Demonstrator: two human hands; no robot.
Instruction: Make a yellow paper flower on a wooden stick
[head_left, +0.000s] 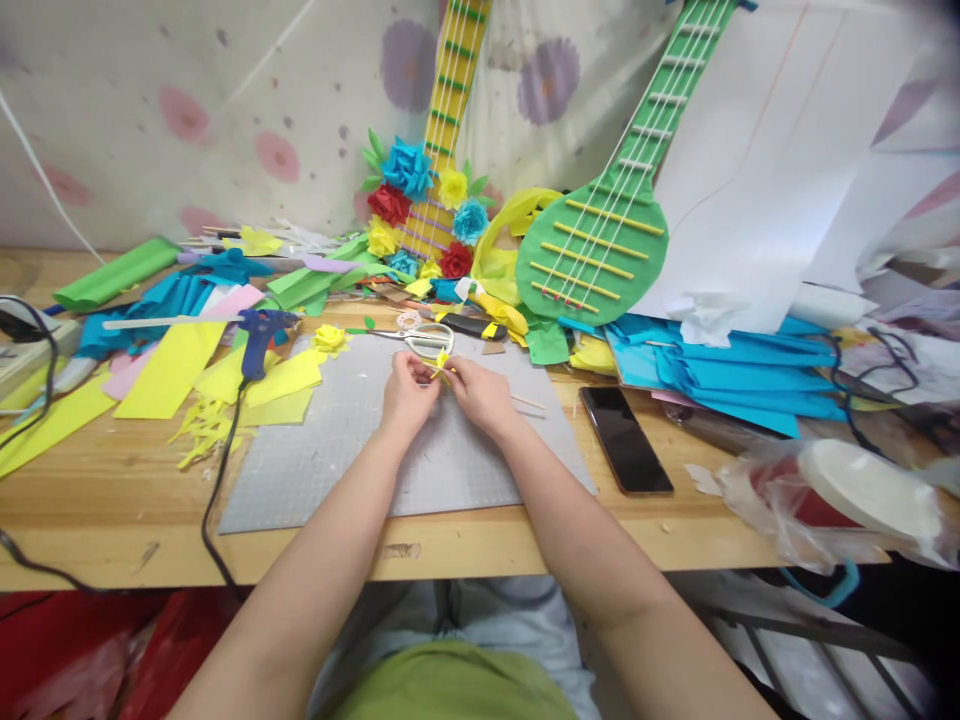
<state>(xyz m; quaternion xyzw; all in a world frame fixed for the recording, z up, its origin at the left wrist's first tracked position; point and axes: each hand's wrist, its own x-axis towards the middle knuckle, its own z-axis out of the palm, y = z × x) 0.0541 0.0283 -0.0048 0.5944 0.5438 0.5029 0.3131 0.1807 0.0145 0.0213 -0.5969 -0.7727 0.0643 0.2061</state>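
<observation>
Both hands meet above the grey cutting mat. My left hand is closed, its fingertips pinching a small yellow paper piece. From the right, my right hand pinches the same piece, fingers closed. A thin stick shows to the right of my right hand; whether it is held is hidden. White-handled scissors lie just behind the hands, with a black and yellow cutter beside them. A yellow paper flower rests at the mat's back left.
A blue glue gun with its cord lies left, among yellow paper strips. A phone is right of the mat. Behind stand a flowered yellow paper instrument and a green one. Blue paper is piled at right.
</observation>
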